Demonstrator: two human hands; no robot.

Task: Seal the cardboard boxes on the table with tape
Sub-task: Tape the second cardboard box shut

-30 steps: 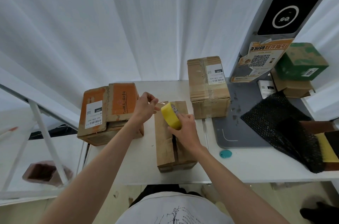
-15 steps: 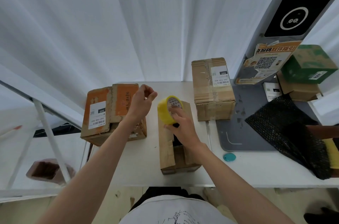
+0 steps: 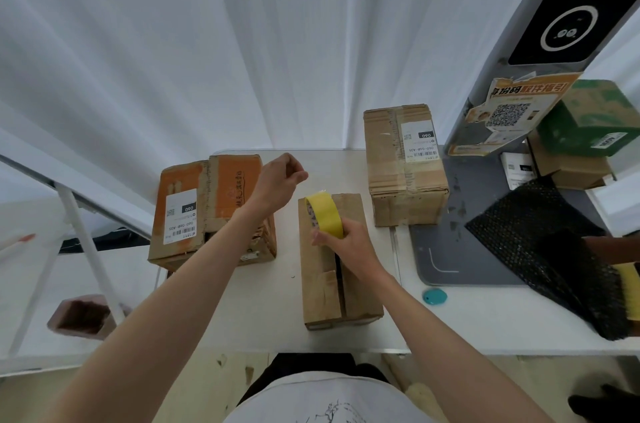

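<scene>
Since the earlier frame the left hand (image 3: 278,180) has lifted away from the roll toward the table's (image 3: 263,311) far edge, and the right hand (image 3: 341,240) has tipped the yellow roll (image 3: 323,216) onto the far end of the middle box (image 3: 320,294). At the left edge sits the orange box (image 3: 207,211), label up, its flaps closed. The left hand hovers just beyond it, wrist cocked, thumb and forefinger pinched together; whether a clear tape end is caught between them cannot be told, though a faint glint shows near the roll's top. The middle box lies at the near edge, its centre seam gaping dark along most of its length, unsealed. The right hand is clamped on the roll from the near side, fingers wrapped over its rim, forearm running along the seam. Judged step: drawing out tape to start the strip. Done well, the free end should anchor past the box's far edge, the flaps be pressed together first, and the roll be drawn straight down the seam under steady tension. The tall box (image 3: 403,166) at the far right already bears tape.
</scene>
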